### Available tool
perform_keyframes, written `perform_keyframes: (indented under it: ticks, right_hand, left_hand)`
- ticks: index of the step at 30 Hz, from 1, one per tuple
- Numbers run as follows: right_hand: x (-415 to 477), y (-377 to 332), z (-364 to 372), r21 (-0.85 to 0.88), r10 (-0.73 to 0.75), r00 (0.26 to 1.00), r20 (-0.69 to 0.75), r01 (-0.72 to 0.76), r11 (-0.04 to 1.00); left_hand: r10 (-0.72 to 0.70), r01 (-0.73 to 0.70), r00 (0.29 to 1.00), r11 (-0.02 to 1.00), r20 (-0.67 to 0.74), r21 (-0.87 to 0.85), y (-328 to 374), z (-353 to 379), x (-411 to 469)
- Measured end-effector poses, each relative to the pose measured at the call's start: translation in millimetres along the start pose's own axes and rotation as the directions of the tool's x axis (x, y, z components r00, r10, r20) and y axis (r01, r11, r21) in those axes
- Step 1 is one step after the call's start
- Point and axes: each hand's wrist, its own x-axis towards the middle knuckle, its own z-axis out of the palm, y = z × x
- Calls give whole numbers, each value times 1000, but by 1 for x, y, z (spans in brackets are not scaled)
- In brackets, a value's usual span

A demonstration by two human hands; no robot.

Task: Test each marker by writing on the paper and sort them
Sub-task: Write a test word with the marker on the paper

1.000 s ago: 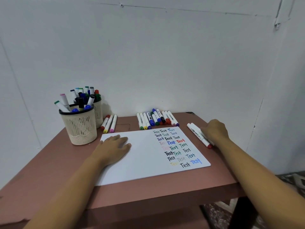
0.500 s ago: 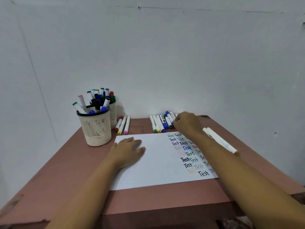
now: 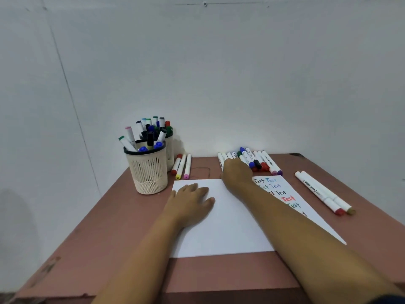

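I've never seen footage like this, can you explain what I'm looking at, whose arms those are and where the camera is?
No machine here: a person wears a head camera looking down, so both arms are theirs. The left hand lies flat on the white paper, with Test written in several colours. The right hand reaches to the row of markers at the back of the table; whether it grips one is hidden. A mesh cup and a second cup behind it hold more markers, three markers lie beside them, and two markers lie right of the paper.
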Motion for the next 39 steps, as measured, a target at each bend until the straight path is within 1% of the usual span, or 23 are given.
perform_keyframes:
  ticks: [3, 5, 6, 8, 9, 11, 13, 16, 18, 20, 22, 24, 27, 28, 29, 31, 33, 36, 38, 39]
  right_hand:
    - [1, -2, -1, 9, 6, 1000, -6, -6, 1000]
    - [2, -1, -2, 40, 50, 998, -38, -49, 998]
    - [3, 1, -2, 94, 84, 995, -61, -78, 993]
    - [6, 6, -5, 290, 165, 982, -92, -132, 948]
    - [7, 9, -9, 416, 217, 972, -85, -164, 894]
    - [8, 17, -19, 638, 319, 946, -54, -213, 740]
    - [4, 25, -33, 783, 401, 916, -20, -235, 576]
    - [-10, 38, -48, 925, 430, 901, 57, -210, 317]
    - [-24, 45, -58, 955, 407, 910, 83, -188, 228]
    - [-38, 52, -66, 969, 401, 912, 90, -173, 174]
    - [-50, 57, -70, 974, 415, 904, 103, -176, 142]
    - [-61, 58, -70, 973, 428, 896, 118, -190, 129]
    - [-73, 57, -67, 978, 424, 897, 123, -183, 103]
    - [-74, 56, -67, 979, 420, 898, 129, -184, 92]
    - [-76, 55, -66, 979, 415, 899, 140, -189, 80]
    - [-77, 52, -66, 978, 393, 905, 166, -202, 54]
    - [-77, 49, -65, 979, 372, 910, 184, -202, 9]
    - [-78, 45, -64, 978, 337, 918, 210, -196, -74]
    - [-79, 42, -61, 958, 230, 933, 277, -251, -137]
    - [-81, 40, -59, 942, 152, 933, 327, -307, -137]
  left_hand:
    - [-7, 7, 1000, 1000, 3, -22, -1, -1, 1]
    - [-18, 18, 1000, 999, -7, -43, -1, -3, 2]
    - [-26, 26, 1000, 998, -13, -56, -1, -3, 4]
    - [-44, 40, 998, 995, -38, -95, -2, -3, 7]
    - [-52, 45, 997, 992, -52, -119, -3, -2, 9]
    - [-59, 48, 995, 988, -75, -148, -4, -1, 9]
    - [-50, 39, 996, 990, -78, -138, -5, 0, 9]
    - [-41, 27, 995, 989, -91, -143, -7, 2, 10]
    - [-66, 44, 991, 982, -114, -186, -6, 1, 10]
    - [-81, 51, 984, 981, -156, -187, -4, -1, 8]
    - [-77, 44, 977, 986, -200, -163, -4, -3, 6]
    - [-78, 21, 953, 981, -292, -192, -3, -5, 5]
    - [-60, -98, 877, 949, -476, -299, 1, -8, 2]
    - [-26, -161, 859, 934, -512, -318, 3, -9, 0]
    - [38, -234, 848, 922, -529, -308, 5, -9, -3]
    - [193, -337, 851, 913, -488, -228, 8, -6, -4]
    - [268, -366, 863, 916, -429, -162, 10, -3, -3]
    - [251, -347, 872, 923, -420, -169, 14, -4, -4]
    - [254, -360, 857, 917, -448, -169, 15, -3, -2]
    - [262, -371, 849, 914, -458, -165, 16, -3, -3]
